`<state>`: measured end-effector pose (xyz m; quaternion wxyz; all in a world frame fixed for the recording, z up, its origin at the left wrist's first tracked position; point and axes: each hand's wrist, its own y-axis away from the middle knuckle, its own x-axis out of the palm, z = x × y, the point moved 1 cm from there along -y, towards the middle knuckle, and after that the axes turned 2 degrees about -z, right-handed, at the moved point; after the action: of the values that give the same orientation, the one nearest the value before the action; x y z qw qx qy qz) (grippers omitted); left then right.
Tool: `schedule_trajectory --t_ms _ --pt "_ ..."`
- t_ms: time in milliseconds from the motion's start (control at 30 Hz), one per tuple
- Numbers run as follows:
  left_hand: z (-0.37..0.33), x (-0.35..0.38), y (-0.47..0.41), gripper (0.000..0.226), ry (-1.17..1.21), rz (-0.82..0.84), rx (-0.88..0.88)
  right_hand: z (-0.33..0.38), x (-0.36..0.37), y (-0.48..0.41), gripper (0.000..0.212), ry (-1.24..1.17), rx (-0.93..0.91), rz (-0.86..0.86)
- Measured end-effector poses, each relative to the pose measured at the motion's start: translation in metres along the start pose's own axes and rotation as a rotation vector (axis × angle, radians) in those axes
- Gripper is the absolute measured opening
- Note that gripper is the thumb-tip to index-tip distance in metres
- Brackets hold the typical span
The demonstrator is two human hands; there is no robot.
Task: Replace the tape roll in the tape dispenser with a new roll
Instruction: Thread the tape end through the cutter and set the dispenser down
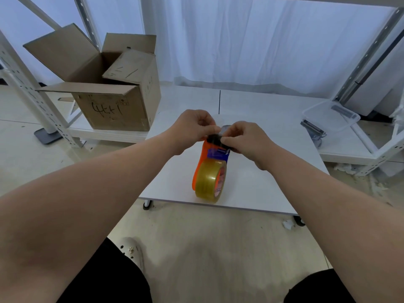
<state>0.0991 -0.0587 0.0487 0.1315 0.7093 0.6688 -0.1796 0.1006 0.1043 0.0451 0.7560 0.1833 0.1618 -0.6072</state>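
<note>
- dispenser (202,158) on table (262,171), long axis pointing away from the person; roll (209,182) seated at near end
- left hand (192,125) and right hand (244,138) both at far head, fingers curled, pinching it; tape tail not discernible

White table (175,182) is bearing an orange tape dispenser (202,156) with yellowish tape roll (208,182); rear shelf board (262,101) is carrying an open cardboard box (113,106) and plastic container (330,115).

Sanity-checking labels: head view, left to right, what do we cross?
Open cardboard box → left hand → right hand → clear plastic container. Skipped: tape dispenser, pinched at its top by both hands, overlaps them.
</note>
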Motion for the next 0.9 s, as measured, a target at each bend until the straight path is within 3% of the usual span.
schedule_trajectory --t_ms 133,233,333,533,633,767,900 --pt "-0.003 -0.006 0.002 0.008 0.032 0.033 0.007 -0.009 -0.014 0.0 0.067 -0.1 0.027 0.201" --pt "-0.007 -0.009 0.002 0.006 0.066 0.078 0.045 -0.018 -0.019 0.002 0.088 -0.025 0.03 0.366" --pt "-0.017 -0.009 0.002 0.005 0.112 0.106 0.083 -0.023 -0.015 0.003 0.077 0.012 0.034 0.479" --pt "-0.029 -0.01 0.004 0.008 0.245 0.137 0.09 -0.021 -0.019 -0.001 0.047 -0.033 -0.004 0.468" --pt "-0.032 -0.01 0.003 0.009 0.297 0.124 0.089 -0.011 -0.014 0.001 0.053 -0.114 -0.038 0.504" --pt "-0.04 -0.019 0.001 0.011 0.06 0.066 0.168 -0.008 -0.006 0.0 0.061 -0.081 -0.068 0.389" --pt "-0.035 -0.033 0.003 0.006 -0.194 0.09 0.204 -0.013 -0.013 -0.001 0.062 0.171 -0.165 0.158"
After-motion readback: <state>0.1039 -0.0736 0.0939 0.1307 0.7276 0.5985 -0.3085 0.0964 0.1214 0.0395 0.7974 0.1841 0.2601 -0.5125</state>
